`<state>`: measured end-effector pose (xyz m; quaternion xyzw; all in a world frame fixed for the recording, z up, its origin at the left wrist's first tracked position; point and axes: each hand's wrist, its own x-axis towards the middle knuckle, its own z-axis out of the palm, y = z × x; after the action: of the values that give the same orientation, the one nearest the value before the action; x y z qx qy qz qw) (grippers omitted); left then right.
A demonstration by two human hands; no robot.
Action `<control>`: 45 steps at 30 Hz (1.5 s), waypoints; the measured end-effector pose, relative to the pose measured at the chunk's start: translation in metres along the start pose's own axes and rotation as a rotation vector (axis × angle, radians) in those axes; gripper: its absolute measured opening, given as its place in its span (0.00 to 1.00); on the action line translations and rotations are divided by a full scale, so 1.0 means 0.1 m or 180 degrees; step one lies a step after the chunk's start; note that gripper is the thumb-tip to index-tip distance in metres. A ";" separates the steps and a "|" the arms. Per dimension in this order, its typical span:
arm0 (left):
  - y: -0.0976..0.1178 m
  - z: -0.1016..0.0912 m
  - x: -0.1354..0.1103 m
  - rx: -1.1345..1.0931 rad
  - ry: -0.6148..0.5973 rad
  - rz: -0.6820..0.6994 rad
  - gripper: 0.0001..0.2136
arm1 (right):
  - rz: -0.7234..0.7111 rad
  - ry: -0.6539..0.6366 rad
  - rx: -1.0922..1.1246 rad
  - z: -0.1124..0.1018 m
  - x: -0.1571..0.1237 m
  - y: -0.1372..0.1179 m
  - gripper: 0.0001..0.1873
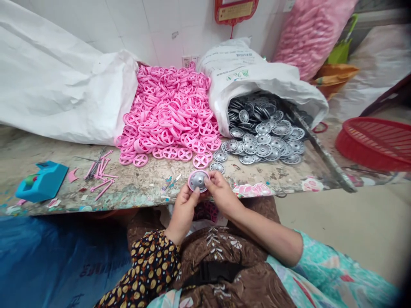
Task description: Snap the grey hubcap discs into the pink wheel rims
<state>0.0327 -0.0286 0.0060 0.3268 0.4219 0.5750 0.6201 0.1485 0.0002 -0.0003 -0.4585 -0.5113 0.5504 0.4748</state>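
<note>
Between my two hands, just over the table's front edge, is a toy wheel (pixel 198 180) with a silver-grey hubcap disc set in a pink rim. My left hand (pixel 183 206) grips its lower left side, thumb on the face. From the right, my right hand (pixel 222 191) pinches the other side with thumb and fingers. Beyond them a large heap of pink spoked wheel rings (pixel 173 115) spills from a white sack. To its right, many grey hubcap discs (pixel 263 149) pour out of another sack.
A blue tape dispenser (pixel 45 179) and several thin pink sticks (pixel 102 171) lie on the left of the worn table (pixel 154 182). The white sacks (pixel 73 90) lean at the back. On the right are a metal bar (pixel 330 164) and a red basket (pixel 375 141).
</note>
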 end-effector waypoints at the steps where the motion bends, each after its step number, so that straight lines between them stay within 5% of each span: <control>1: 0.01 -0.02 0.00 -0.0038 0.0093 0.0044 0.14 | -0.0006 -0.0090 -0.0066 0.01 -0.04 0.00 0.07; 7: 0.13 -0.18 0.00 0.0330 -0.0153 -0.0104 0.12 | -0.0535 -0.0368 -0.1138 -0.16 -0.12 -0.19 0.20; 11: 0.12 -0.25 -0.05 0.1055 -0.0191 0.0113 0.10 | -0.0820 -0.1231 -0.1501 -0.26 -0.05 -0.29 0.13; 19: 0.02 -0.55 -0.19 0.1976 -0.0262 -0.0189 0.12 | -0.0908 -0.1632 -0.2766 -0.27 -0.25 -0.05 0.12; 22: 0.05 -0.63 -0.18 0.1973 0.0202 -0.0057 0.17 | -0.1148 -0.1325 -0.3680 -0.29 -0.13 -0.01 0.14; 26: 0.04 -0.59 -0.08 0.1622 0.0298 -0.0149 0.11 | -0.1321 -0.0622 -0.4479 -0.27 0.37 -0.05 0.14; 30: 0.00 -0.46 0.05 0.1092 0.0366 -0.0456 0.11 | -0.1447 -0.0659 -0.4839 -0.17 0.71 -0.05 0.13; 37: 0.10 -0.45 0.21 -0.0172 0.0497 -0.0902 0.13 | -0.2380 -0.1198 -0.3917 -0.10 0.20 0.05 0.14; 42: 0.09 -0.46 0.26 -0.0316 0.0631 -0.0987 0.09 | -0.1649 -0.0248 -0.4450 -0.46 0.29 0.03 0.16; 45: 0.08 -0.45 0.26 -0.0453 0.0669 -0.1047 0.08 | -0.1245 -0.0361 -0.4932 -0.64 0.44 0.03 0.14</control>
<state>-0.0119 -0.0055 -0.0103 0.1471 0.4904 0.5252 0.6798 0.2065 0.0517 -0.0081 -0.5312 -0.8426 -0.0320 0.0824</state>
